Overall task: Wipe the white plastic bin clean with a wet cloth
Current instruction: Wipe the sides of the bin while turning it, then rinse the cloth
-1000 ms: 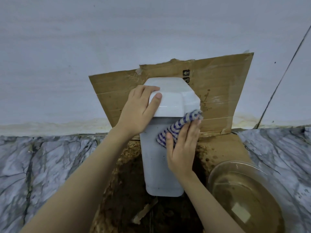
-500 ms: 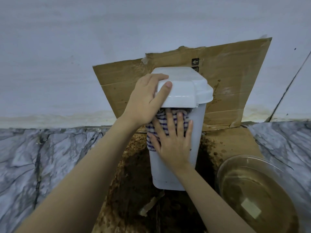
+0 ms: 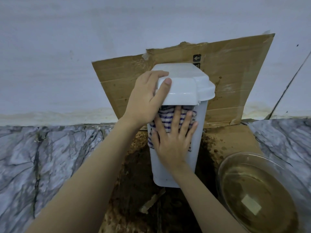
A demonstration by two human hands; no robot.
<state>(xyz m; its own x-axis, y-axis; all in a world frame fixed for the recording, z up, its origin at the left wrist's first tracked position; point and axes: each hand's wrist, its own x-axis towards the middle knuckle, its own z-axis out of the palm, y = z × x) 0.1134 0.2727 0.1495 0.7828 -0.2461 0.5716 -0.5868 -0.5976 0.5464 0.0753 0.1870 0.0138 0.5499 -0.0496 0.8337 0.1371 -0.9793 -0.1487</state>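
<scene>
Bin (image 3: 198, 132) lid gripped by left hand (image 3: 144, 100) | cloth (image 3: 165, 121) pressed flat under right hand (image 3: 173, 142), fingers straight | front mid-wipe; remaining sides judged undone

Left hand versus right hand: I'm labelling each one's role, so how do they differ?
The left hand curls round the lid; the right hand lies flat, fingers spread. The left hand touches bare plastic; the right hand presses the striped cloth against the bin wall below. Both are on the bin.
</scene>
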